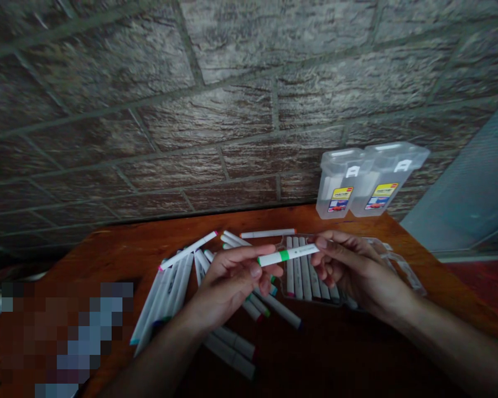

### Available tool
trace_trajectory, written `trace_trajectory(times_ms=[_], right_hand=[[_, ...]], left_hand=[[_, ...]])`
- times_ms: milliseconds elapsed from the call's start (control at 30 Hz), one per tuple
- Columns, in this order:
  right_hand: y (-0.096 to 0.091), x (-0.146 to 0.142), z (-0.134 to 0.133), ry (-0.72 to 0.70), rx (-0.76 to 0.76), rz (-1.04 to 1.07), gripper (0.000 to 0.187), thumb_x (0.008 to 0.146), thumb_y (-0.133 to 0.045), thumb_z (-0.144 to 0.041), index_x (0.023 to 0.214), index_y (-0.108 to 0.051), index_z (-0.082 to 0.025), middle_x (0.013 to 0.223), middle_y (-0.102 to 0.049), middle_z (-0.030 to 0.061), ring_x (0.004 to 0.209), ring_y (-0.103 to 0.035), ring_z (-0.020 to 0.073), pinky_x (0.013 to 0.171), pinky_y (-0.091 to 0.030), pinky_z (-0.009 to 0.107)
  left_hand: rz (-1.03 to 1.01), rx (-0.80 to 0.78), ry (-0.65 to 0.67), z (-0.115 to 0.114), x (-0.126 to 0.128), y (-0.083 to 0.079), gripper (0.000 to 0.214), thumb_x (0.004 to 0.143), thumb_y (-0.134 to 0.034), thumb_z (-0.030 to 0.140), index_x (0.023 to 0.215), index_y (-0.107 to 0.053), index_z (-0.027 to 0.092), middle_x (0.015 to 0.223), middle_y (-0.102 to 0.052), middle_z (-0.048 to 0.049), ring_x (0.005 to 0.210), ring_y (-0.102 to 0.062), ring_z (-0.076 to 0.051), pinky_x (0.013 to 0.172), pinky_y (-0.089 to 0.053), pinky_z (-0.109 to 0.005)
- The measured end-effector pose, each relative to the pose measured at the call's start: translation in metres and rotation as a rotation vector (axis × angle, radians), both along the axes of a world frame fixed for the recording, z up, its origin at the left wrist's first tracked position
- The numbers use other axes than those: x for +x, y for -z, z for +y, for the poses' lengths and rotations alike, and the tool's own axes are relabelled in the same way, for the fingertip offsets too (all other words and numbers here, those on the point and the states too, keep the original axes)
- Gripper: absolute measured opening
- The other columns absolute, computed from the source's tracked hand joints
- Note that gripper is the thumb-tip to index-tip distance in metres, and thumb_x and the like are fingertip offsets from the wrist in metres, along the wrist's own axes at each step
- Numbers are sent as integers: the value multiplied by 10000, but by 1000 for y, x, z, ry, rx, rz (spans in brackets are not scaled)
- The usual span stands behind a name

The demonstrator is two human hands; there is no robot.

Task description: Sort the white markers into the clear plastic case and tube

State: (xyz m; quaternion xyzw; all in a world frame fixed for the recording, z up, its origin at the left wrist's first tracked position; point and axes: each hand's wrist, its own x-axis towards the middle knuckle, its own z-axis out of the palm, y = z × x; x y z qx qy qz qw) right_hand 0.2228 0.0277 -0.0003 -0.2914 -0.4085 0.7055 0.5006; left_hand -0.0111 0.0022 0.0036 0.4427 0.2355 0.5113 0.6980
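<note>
A white marker (301,252) with a green band and green end is held level above the table. My right hand (357,265) pinches its right end between thumb and fingers. My left hand (232,276) grips the green left end between thumb and index finger, with the other fingers curled below. Just under the right hand, a clear plastic case (315,301) holds a row of several white markers (305,271). More loose markers (172,287) with coloured ends lie around and beneath the left hand, some partly hidden by the forearm.
Two lidded clear plastic containers (375,185) with yellow labels stand at the back right against the stone-block wall (232,110). A lone marker (268,234) lies near the back of the wooden table (120,243). The left foreground is pixelated.
</note>
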Motion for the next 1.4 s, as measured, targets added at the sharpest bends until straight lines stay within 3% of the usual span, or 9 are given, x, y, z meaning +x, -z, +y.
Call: trace_trajectory(times_ms=[167, 533, 700, 867, 1000, 1167, 1400], right_hand=[[-1, 1, -1, -17, 20, 25, 174, 819, -864, -290, 797, -746, -164, 696, -739, 0, 513, -648, 78, 441, -518, 132], [1, 1, -1, -27, 19, 18, 193, 799, -879, -310, 791, -750, -167, 685, -733, 3, 494, -632, 78, 420, -499, 135], [1, 1, 0, -27, 39, 17, 186, 809, -873, -301, 783, -754, -161, 683, -729, 13, 497, -628, 78, 423, -508, 133], [0, 1, -3, -29, 81, 18, 138, 827, -861, -280, 833, -772, -174, 699, -732, 12, 531, -649, 86, 451, -523, 134], [0, 0, -5, -47, 110, 8, 127, 835, -855, -280, 855, -782, -178, 697, -732, 14, 535, -654, 90, 463, -532, 140], [2, 1, -4, -56, 98, 14, 118, 839, -850, -270, 858, -783, -175, 694, -739, 15, 529, -658, 91, 456, -536, 138], [0, 1, -3, -53, 62, 25, 142, 832, -854, -274, 804, -769, -165, 678, -738, 7, 488, -645, 86, 412, -536, 134]], left_hand=[[61, 23, -29, 1, -2, 5, 314, 773, -899, 291, 1079, -832, 263, 857, -836, -53, 643, -686, -123, 635, -556, -237], [109, 24, -22, 1, -5, 6, 301, 733, -931, 259, 1019, -841, 286, 858, -848, -43, 687, -767, -114, 654, -595, -175], [75, 48, 2, 1, -4, 5, 263, 796, -889, 298, 1046, -838, 238, 840, -844, -69, 679, -759, -121, 677, -594, -198], [1, -29, 11, 1, -3, 3, 167, 807, -876, 310, 928, -854, 195, 834, -838, -57, 734, -784, -171, 668, -594, -223], [-11, -37, 38, 1, -2, 2, 145, 816, -862, 284, 878, -847, 154, 756, -809, -56, 668, -765, -168, 624, -578, -221], [-13, -23, 63, 1, -1, 2, 138, 837, -838, 267, 895, -843, 142, 713, -787, -56, 648, -751, -156, 617, -561, -212], [-13, 68, 95, 0, -4, 6, 200, 825, -862, 270, 1007, -838, 189, 813, -824, -46, 710, -769, -126, 667, -572, -177]])
